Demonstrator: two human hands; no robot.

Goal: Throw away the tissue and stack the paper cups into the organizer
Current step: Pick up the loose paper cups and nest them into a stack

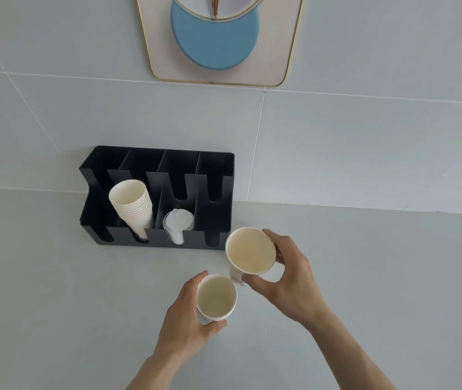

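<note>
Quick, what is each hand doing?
Left hand: closed around a paper cup.
Right hand: closed around another paper cup.

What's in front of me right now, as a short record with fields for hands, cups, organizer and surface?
left hand: holds one paper cup, mouth up
right hand: holds a second cup, tilted, mouth toward the camera
organizer: black, four slots, against the wall
cup stack: leaning in the second slot from the left
lids: clear, in the third slot
other slots: look empty
counter: pale grey
tissue: not in view
</note>
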